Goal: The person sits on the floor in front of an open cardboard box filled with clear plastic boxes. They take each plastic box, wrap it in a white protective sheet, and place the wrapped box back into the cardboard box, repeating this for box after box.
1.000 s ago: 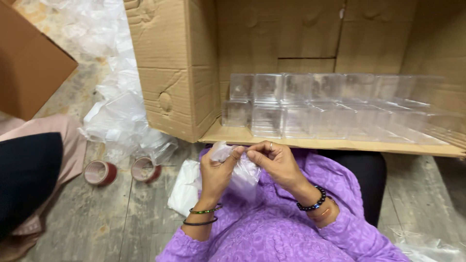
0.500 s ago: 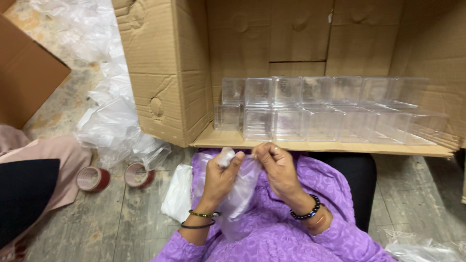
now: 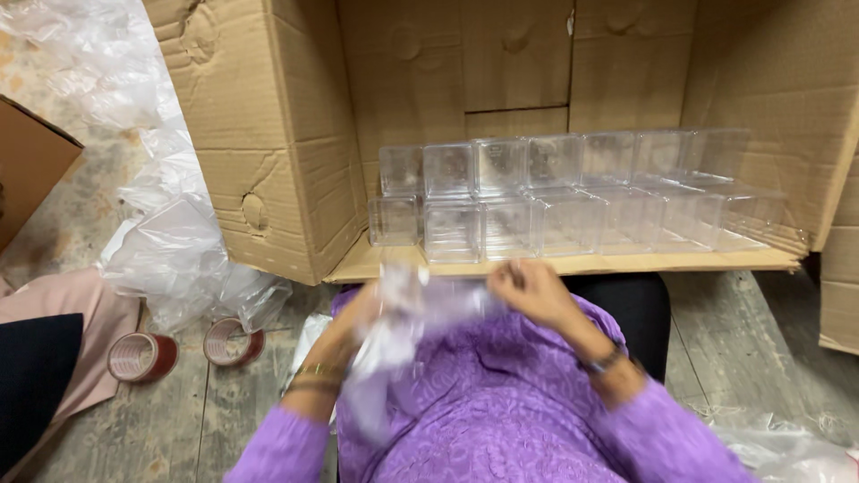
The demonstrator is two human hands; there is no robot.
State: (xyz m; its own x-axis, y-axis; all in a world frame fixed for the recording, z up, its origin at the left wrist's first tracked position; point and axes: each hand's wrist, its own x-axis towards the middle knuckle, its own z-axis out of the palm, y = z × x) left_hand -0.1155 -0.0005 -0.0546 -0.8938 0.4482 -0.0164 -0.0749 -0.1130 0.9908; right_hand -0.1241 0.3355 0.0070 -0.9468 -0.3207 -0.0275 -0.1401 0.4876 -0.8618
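Worn grey floorboards carry the scene, with a person in a purple embroidered top seated low before a big cardboard box (image 3: 268, 134) lying on its side. Nearest the camera, both forearms are blurred. The left hand (image 3: 362, 309), bangles at the wrist, is closed on a crumpled clear plastic bag (image 3: 394, 349) that hangs down over the lap; its fingers are smeared by motion and cannot be counted. The right hand (image 3: 528, 291), a dark bead bracelet on its wrist, pinches the same bag at its upper edge, just beside the left. Whether anything sits inside the bag cannot be made out.

To the left on the floor stand two rolls of brown packing tape (image 3: 183, 349), side by side, next to a heap of loose plastic wrapping (image 3: 170, 250). A pink and black garment at the left edge is cut off by the frame, as is more plastic at the lower right.

Beyond the hands, inside the open box, clear plastic containers (image 3: 555, 201) stand in two stacked rows against the back wall; those on the right fade into glare. Another carton (image 3: 31, 170) shows partly at far left.
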